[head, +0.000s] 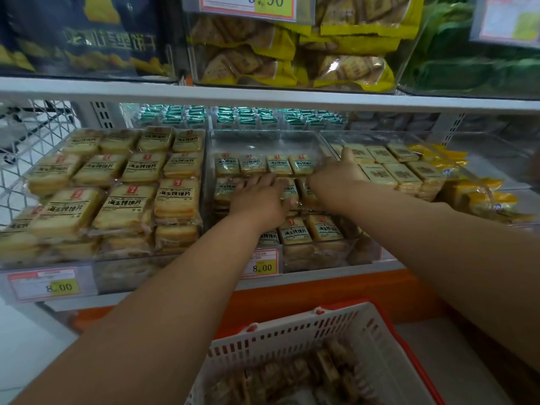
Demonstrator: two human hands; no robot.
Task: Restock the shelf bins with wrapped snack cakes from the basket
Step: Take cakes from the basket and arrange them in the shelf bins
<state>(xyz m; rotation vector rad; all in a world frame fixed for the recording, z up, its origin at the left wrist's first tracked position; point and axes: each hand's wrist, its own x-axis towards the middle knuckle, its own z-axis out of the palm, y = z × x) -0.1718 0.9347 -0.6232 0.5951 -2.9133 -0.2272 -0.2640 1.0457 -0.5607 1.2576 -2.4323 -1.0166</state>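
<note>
- Both hands were in the middle bin (264,141), at 12 o'clock from the basket (295,331).
- The left hand (260,197) lay flat, fingers straight, pressing the snack cakes (280,165) of the second row.
- The right hand (336,173) pressed the row's right end; whether its fingers gripped, I could not tell.
- Judged step: seating a row. The next move would call for a reach toward 6 o'clock for more cakes from the basket.
</note>
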